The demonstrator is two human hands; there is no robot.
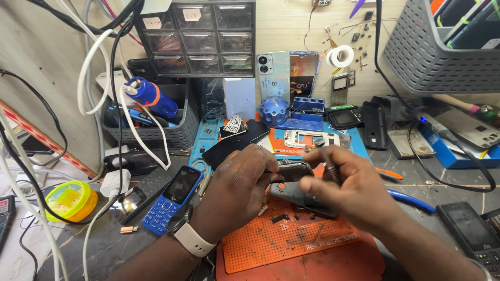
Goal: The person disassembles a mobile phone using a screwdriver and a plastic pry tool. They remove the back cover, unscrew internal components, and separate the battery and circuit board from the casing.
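- The table is a dark, crowded repair surface; an orange work mat lies under the hands, with a blue mat behind it.
- On the orange work mat rests a dark phone body, partly covered by the right hand. It lies just below both hands, touching or nearly touching the right palm.
- The left hand, with a white watch band at the wrist, is curled shut around one end of a small dark phone frame, thumb and fingers pinching its edges. The frame sits between the two hands, raised above the mat.
- The right hand's grip is closed on a thin, ridged tool handle, most likely a small screwdriver; the tip is hidden, so whether it touches the frame I cannot tell.
- The frame looks light, stiff and thin, probably plastic, so it may crack or flex if squeezed across its flat face. The long side edges are the safest hold, as the left hand has it.
- A blue keypad phone lies to the left, well apart from the hands.
- Small dark loose bits lie on the mat below the frame; they look easy to scatter.
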